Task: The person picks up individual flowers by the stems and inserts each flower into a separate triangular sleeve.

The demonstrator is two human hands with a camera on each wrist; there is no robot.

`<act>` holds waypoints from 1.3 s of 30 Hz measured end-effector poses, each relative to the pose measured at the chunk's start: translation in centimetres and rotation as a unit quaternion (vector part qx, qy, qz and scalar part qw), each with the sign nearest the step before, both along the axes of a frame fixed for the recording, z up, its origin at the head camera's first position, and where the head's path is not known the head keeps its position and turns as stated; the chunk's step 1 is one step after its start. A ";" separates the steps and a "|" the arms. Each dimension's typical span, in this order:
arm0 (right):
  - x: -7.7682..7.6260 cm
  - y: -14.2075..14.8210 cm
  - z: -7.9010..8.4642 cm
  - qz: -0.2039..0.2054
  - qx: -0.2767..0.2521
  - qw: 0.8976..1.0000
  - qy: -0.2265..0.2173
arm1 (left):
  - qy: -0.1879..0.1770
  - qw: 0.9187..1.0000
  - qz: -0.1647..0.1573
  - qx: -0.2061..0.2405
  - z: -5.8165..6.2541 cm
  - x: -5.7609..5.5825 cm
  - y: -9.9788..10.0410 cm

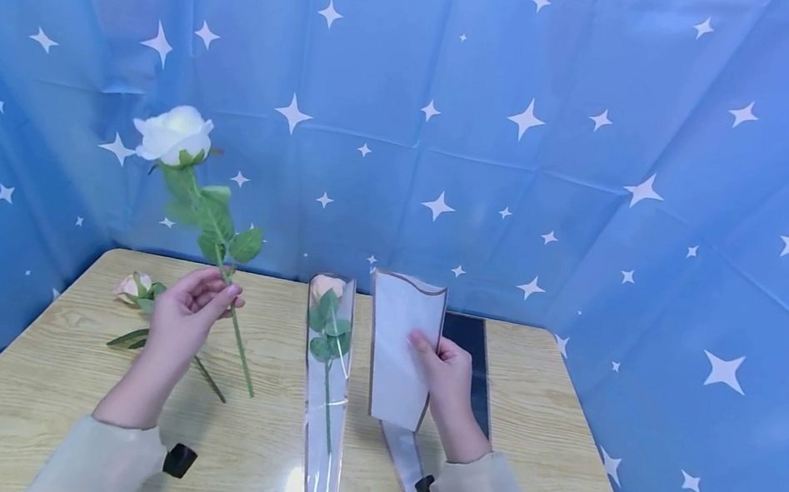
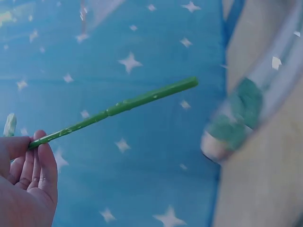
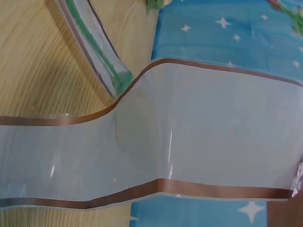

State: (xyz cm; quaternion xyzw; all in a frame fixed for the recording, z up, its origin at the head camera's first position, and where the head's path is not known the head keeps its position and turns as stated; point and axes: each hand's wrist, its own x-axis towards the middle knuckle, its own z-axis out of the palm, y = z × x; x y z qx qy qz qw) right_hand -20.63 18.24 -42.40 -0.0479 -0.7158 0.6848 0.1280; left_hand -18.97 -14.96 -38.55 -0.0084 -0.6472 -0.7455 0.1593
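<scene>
A white artificial rose (image 1: 175,135) stands tilted above the table, its green stem (image 2: 151,96) pinched between thumb and fingers of my left hand (image 1: 192,306). My right hand (image 1: 451,380) grips a white flower sleeve (image 1: 401,348) with brown edging, thumb on its front face. The sleeve's lower part bends down toward the table; in the right wrist view the sleeve (image 3: 227,127) shows a crease across it. Between the hands lies a wrapped pale pink rose (image 1: 328,289) inside another clear-fronted sleeve (image 1: 306,469). The right hand is outside its own wrist view.
Another pale pink rose (image 1: 131,286) lies on the wooden table (image 1: 243,460) at the left, partly behind my left arm. A dark flat sheet or sleeve (image 1: 468,336) lies behind my right hand. Blue star-patterned cloth (image 1: 413,114) surrounds the table's back and sides.
</scene>
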 end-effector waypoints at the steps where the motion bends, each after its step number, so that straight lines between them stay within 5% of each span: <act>1: 0.0 -0.2 0.0 0.003 0.000 1.000 0.001 | 0.008 1.000 -0.001 0.000 0.6 -0.2 0.4; 13: 1.7 -2.5 2.1 0.068 0.031 0.997 0.004 | 0.116 0.993 0.026 0.022 6.0 -1.1 4.3; 18: 1.5 -2.6 1.2 0.081 0.046 0.996 -0.003 | 0.146 0.987 0.053 0.034 7.6 -1.1 5.0; 24: 2.3 -3.2 2.3 0.086 0.080 0.993 0.006 | 0.170 0.981 0.062 0.072 8.9 -1.2 5.7; 39: 2.1 -3.6 1.9 0.101 0.098 0.990 0.029 | 0.250 0.953 0.068 0.154 10.9 -1.0 7.5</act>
